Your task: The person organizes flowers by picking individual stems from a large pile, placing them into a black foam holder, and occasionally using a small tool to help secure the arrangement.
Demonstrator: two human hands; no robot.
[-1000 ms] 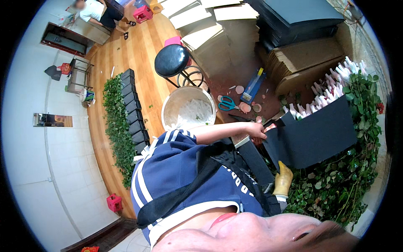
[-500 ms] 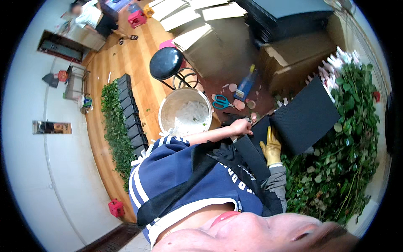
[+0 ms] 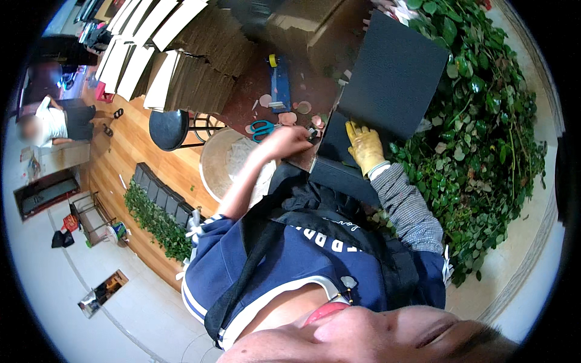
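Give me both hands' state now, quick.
Left hand: bare, closed on a small dark object, unidentifiable.
Right hand: yellow glove, open, flat on the dark sheet.

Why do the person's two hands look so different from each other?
The right hand wears a thick yellow glove; the left hand is bare. The right hand lies flat on the dark flat box; the left hand is curled around something small beside the box's edge. The right arm has a grey checked sleeve; the left forearm is uncovered. Both hands work at the same box, close together, next to the green leafy stems.
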